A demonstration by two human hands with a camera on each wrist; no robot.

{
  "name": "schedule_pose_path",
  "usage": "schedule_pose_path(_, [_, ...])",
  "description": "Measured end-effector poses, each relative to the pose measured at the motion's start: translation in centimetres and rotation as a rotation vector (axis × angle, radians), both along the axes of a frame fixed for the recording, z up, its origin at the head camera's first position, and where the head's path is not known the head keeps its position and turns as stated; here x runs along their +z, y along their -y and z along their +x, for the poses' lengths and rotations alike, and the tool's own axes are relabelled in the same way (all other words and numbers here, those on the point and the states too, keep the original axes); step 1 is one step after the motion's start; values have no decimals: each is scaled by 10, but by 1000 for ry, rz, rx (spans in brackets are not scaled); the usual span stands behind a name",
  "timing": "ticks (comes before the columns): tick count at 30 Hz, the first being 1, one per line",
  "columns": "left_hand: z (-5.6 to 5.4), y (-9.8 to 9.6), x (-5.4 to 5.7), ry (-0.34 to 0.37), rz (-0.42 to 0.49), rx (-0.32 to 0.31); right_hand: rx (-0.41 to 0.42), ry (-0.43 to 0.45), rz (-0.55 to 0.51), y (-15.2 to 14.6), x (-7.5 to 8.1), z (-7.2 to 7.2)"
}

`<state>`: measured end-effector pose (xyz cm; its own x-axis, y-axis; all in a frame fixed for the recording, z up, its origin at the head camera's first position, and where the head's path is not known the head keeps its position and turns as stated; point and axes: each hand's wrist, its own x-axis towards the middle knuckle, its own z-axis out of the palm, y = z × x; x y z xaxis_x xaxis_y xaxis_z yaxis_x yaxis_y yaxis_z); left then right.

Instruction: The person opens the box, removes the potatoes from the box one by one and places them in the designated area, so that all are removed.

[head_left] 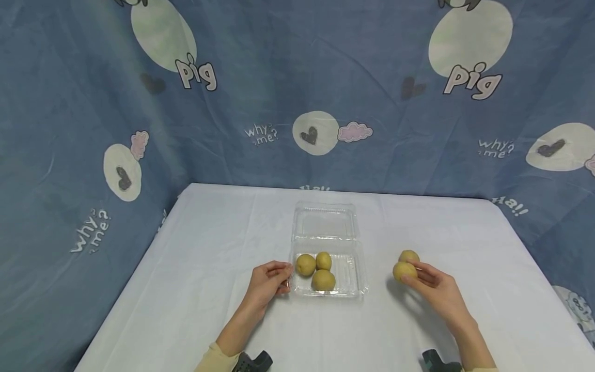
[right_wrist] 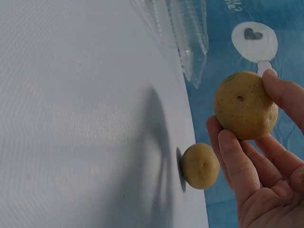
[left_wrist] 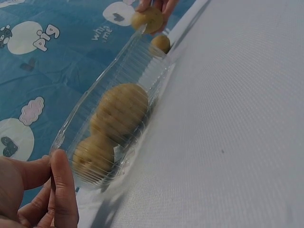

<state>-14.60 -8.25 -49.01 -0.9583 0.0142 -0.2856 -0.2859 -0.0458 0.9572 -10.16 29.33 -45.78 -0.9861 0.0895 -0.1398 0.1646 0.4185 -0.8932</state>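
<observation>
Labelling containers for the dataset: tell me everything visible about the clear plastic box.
The clear plastic box looks thin, glossy and see-through, with ribbed walls and a roughly rectangular base. Its lid is open, folded back on the side away from the person. The base sits on the white-covered table, between the two hands. Three round, yellow-brown fruits or vegetables lie inside, grouped toward the left; the right part is bare. The left hand pinches its left edge.

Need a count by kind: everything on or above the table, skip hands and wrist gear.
Clear container: 1
Potatoes: 5 (3 inside it, 1 held in the right hand, 1 on the table)
Total: 6
</observation>
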Motion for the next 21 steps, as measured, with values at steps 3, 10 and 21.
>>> schedule_pose_path(3, [-1,0,-1,4,-2,1,-12,12,19,-2,0,0])
schedule_pose_path(10, [-1,0,-2,0,-1,3,-21,29,36,-7,1,2])
schedule_pose_path(21, [0,0,0,-3,5,8,-42,19,9,-15,0,2])
